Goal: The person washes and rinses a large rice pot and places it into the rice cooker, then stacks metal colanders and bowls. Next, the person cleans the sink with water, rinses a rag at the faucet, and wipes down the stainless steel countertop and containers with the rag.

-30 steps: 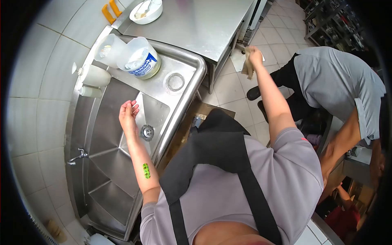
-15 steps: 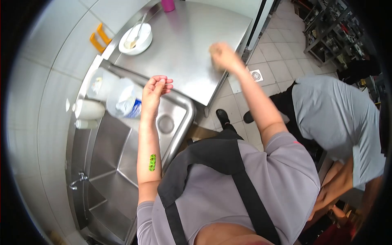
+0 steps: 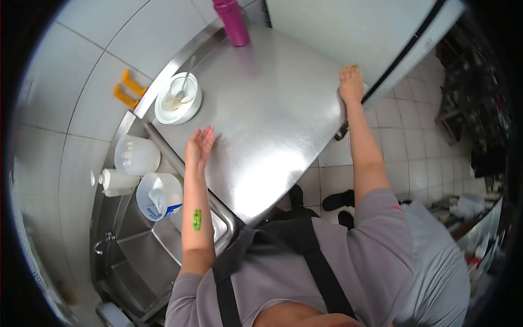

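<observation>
My left hand (image 3: 200, 147) is held palm-up with its fingers loosely extended, holding nothing, above the near-left edge of the steel counter (image 3: 261, 109). Closest to it is a white bowl (image 3: 178, 115) with a smaller clear container and a spoon (image 3: 188, 82) inside. At the counter's far right edge, my right hand (image 3: 352, 84) presses down with its fingers curled. A bit of something tan shows at its fingertips, mostly hidden under the hand, and I cannot make out its kind.
A pink bottle (image 3: 233, 24) stands at the back beside a white panel (image 3: 338, 32). To the left are orange handles (image 3: 129, 90), plastic tubs (image 3: 137, 155) and a steel sink (image 3: 136, 259). Another person in grey (image 3: 436, 261) is close on the right.
My right hand has slid outward along the counter to its far right edge. My left hand's fingers have opened from a loose curl. The view has shifted toward the counter.
</observation>
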`<act>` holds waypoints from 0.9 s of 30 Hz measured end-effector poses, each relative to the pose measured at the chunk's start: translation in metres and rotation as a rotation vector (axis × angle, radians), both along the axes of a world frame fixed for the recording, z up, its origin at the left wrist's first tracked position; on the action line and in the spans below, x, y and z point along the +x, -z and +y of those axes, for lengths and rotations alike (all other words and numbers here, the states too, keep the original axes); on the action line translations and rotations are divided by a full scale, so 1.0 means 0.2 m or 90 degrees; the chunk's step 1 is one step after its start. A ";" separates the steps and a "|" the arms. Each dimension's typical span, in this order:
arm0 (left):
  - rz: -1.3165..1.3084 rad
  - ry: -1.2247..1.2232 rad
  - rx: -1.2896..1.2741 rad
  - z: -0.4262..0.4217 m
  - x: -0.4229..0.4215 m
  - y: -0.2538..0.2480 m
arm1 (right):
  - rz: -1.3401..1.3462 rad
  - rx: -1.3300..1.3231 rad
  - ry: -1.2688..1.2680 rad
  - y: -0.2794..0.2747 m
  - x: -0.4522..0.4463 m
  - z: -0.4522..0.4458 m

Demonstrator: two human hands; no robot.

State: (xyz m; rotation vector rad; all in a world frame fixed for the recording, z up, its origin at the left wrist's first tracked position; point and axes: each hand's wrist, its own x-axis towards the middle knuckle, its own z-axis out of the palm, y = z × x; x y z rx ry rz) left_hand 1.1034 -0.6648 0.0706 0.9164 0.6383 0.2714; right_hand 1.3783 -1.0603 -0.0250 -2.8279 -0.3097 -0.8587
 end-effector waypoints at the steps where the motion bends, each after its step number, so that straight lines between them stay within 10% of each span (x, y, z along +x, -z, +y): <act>1: -0.005 -0.062 -0.061 0.04 0.04 0.00 | 0.088 0.025 0.049 -0.03 0.08 0.04; 6: -0.024 -0.197 -0.127 0.27 0.25 0.06 | 0.105 -0.030 0.017 -0.04 0.29 0.59; 10: -0.025 -0.154 -0.216 0.36 0.30 0.01 | 0.201 0.502 -0.334 -0.26 -0.22 1.09; 12: -0.039 -0.149 -0.221 0.39 0.30 0.00 | 0.413 0.072 -0.513 -0.29 -0.45 1.15; 15: -0.050 -0.153 -0.214 0.39 0.28 -0.04 | 0.243 -0.047 -0.659 -0.28 -0.47 1.06; 24: 0.137 -0.079 -0.129 0.52 0.26 -0.01 | 0.088 -0.017 -0.175 -0.05 0.39 1.03; 27: 0.108 -0.111 -0.134 0.39 0.20 -0.03 | 0.095 0.001 -0.453 -0.07 0.15 1.34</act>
